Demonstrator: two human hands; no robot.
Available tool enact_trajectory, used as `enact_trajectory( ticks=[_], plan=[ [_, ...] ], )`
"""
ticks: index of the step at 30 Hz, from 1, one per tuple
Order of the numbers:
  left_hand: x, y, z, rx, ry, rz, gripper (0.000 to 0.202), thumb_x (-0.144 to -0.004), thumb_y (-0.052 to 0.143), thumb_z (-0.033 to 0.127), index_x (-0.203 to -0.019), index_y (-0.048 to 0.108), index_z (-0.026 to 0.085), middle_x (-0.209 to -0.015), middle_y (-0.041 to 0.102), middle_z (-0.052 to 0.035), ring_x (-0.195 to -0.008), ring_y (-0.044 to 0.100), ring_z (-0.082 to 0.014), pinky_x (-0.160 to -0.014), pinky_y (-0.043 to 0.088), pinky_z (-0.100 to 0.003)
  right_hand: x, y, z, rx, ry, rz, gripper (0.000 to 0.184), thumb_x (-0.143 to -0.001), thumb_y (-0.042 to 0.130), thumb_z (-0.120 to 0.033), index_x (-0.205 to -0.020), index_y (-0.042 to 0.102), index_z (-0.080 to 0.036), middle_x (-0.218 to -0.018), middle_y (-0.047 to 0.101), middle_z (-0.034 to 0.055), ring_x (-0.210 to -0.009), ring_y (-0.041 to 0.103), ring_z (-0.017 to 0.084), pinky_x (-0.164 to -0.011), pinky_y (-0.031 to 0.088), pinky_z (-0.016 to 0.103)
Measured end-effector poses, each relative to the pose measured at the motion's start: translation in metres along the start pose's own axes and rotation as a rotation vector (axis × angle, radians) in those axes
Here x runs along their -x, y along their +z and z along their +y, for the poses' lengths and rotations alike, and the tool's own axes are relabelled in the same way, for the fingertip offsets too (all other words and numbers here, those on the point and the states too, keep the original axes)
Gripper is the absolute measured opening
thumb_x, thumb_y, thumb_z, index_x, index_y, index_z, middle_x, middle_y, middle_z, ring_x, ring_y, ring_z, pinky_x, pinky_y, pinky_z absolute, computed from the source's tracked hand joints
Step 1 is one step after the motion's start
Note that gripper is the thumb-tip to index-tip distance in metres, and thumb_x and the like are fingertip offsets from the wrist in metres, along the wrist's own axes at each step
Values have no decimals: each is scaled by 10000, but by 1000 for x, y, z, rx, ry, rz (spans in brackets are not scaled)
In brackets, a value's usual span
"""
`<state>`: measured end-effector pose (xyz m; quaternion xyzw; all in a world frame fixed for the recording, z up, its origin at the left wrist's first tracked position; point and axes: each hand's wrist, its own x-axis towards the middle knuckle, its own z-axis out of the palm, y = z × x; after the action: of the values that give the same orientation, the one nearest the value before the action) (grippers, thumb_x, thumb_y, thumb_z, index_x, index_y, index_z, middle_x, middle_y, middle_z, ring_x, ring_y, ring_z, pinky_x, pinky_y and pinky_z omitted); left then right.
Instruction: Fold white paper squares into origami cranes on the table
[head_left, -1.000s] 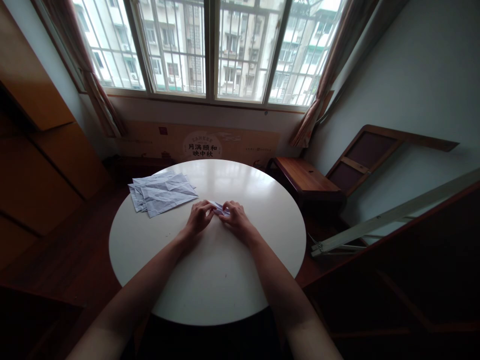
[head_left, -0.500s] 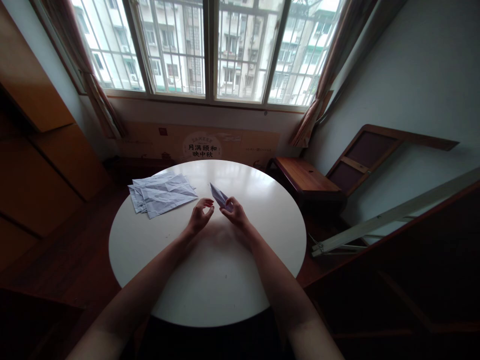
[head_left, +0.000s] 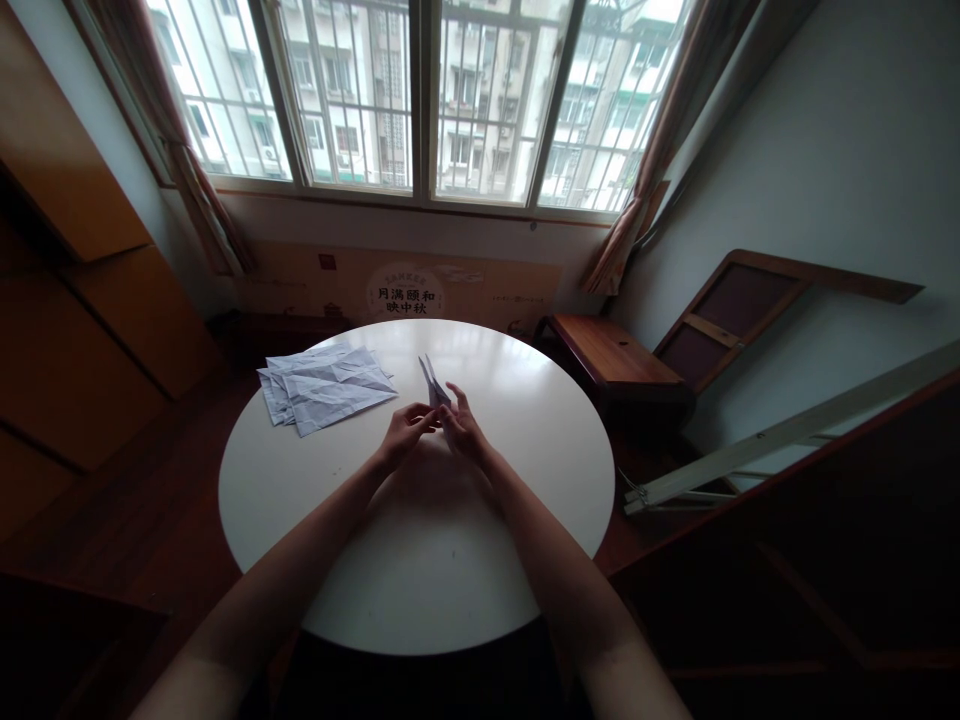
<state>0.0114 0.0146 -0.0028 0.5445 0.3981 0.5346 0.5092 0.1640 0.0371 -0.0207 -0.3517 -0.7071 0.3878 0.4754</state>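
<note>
A small piece of folded paper (head_left: 435,385), greyish white with pointed tips, stands up between my hands above the middle of the round white table (head_left: 457,575). My left hand (head_left: 407,430) pinches its lower end from the left. On the other side, my right hand (head_left: 463,425) grips the same end, with one finger raised clear of the paper. The fingers partly hide the lower folds. To the left of my left hand lies a loose stack of creased paper sheets (head_left: 330,388), several layers overlapping.
Beyond the table stands a printed cardboard panel (head_left: 480,280) under the barred window (head_left: 487,100). A wooden bench (head_left: 611,350) is at the back right, near a leaning wooden frame (head_left: 731,300). Wooden cabinets (head_left: 82,350) line the left side.
My left hand has moved right and closed on the folded paper. The paper has turned more upright and shows two separate tips. A finger of my right hand has lifted; the stack stays put.
</note>
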Motion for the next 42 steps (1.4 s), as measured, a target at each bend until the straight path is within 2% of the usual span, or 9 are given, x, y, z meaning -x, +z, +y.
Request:
enact_trajectory(
  ticks=[6, 9, 12, 17, 23, 28, 32, 36, 42],
  plan=[
    [-2, -1, -3, -15, 44, 56, 444, -696, 721, 543, -823, 622, 129, -749, 694, -72, -777, 695, -231, -715, 546, -362, 1, 4, -4, -39, 14, 76, 513, -948, 392, -487, -1402, 366, -252, -1168, 626, 78, -1018, 622, 230, -900, 507, 393],
    [-3, -2, -4, 8, 54, 118, 479, -666, 751, 528, -882, 558, 147, -742, 678, -46, -752, 696, -217, -693, 545, -347, 1, 6, -7, -16, -1, 98, 537, -955, 358, -509, -1426, 364, -252, -1272, 586, 70, -1121, 585, 234, -966, 474, 399],
    [-4, -3, -4, 12, 62, 153, 531, -634, 777, 514, -933, 529, 152, -763, 668, -38, -750, 695, -209, -690, 540, -339, 2, 8, -9, -10, -14, 95, 534, -948, 366, -524, -1406, 419, -252, -1295, 585, 53, -1162, 567, 236, -999, 453, 412],
    [-2, -4, -2, 5, 43, 148, 477, -643, 770, 519, -859, 604, 128, -786, 694, -76, -769, 689, -215, -720, 525, -345, 3, 10, -14, -32, -14, 89, 500, -921, 429, -535, -1315, 542, -249, -1204, 650, 45, -1129, 596, 235, -976, 477, 410],
    [-2, -2, -1, 5, 46, 136, 378, -638, 776, 478, -768, 658, 143, -753, 684, -54, -777, 675, -212, -709, 525, -336, 3, 9, -21, -37, -91, 140, 370, -898, 506, -489, -1104, 685, -239, -1136, 677, 67, -1052, 629, 239, -906, 515, 399],
    [-1, -1, -1, -20, 132, 174, 312, -659, 759, 421, -788, 669, 152, -806, 679, -51, -791, 661, -204, -719, 539, -346, 4, 10, -29, -14, -100, 183, 323, -895, 519, -455, -1030, 708, -230, -1015, 701, 63, -968, 648, 220, -868, 527, 374],
    [-1, -1, -2, -49, 220, 219, 312, -681, 747, 426, -796, 654, 151, -823, 677, -53, -806, 663, -204, -760, 546, -358, 6, 11, -36, 45, -162, 196, 275, -895, 534, -404, -999, 721, -232, -1004, 691, 71, -963, 638, 214, -843, 523, 356],
    [-1, -2, -2, -25, 245, 239, 331, -679, 760, 437, -781, 641, 145, -821, 680, -58, -809, 675, -210, -775, 552, -362, 7, 12, -39, 110, -218, 177, 247, -887, 556, -358, -1032, 711, -232, -1022, 675, 77, -957, 631, 205, -814, 529, 343],
    [-1, -2, -2, -62, 302, 279, 342, -630, 802, 423, -757, 658, 139, -769, 659, -43, -737, 676, -194, -719, 571, -338, 8, 14, -34, 160, -280, 210, 222, -875, 580, -321, -1027, 710, -226, -1004, 666, 74, -905, 638, 190, -784, 532, 323]
  ],
)
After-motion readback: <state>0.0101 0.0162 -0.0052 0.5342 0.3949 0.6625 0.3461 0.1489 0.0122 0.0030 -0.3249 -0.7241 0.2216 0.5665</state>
